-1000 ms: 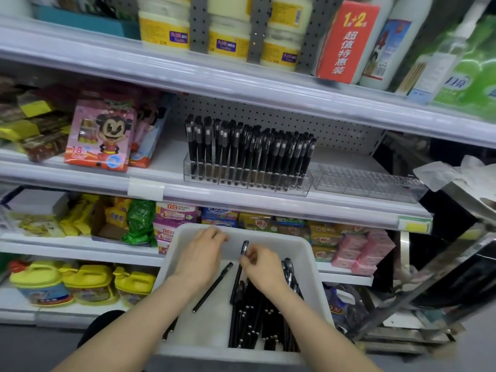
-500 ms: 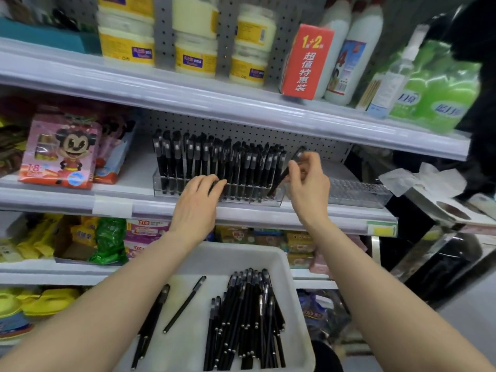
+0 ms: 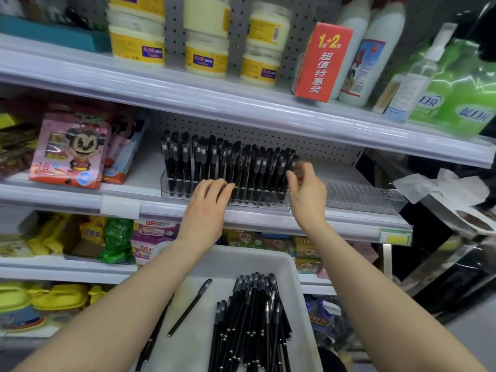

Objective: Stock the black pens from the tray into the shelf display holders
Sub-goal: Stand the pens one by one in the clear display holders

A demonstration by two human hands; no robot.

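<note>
Right hand [image 3: 306, 196] left tray [image 3: 241, 260] for shelf [image 3: 145, 170].

Pen rack [image 3: 171, 189]: black pens [image 3: 204, 162] packed upright, no gap between them.
Overhead, 12 o'clock: upper shelf [image 3: 241, 108] overhangs above the caps.
3 o'clock: clear holder [image 3: 359, 194], slots open from above.
9 o'clock: bare shelf strip [image 3: 145, 173], then pink toy pack [image 3: 69, 151].
6 o'clock: left hand [image 3: 206, 208] lies across the rack's front; right hand [image 3: 306, 194] blocks its right end.

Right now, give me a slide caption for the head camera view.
Left hand rests on the clear pen holder as the right hand reaches its end pen.
</note>
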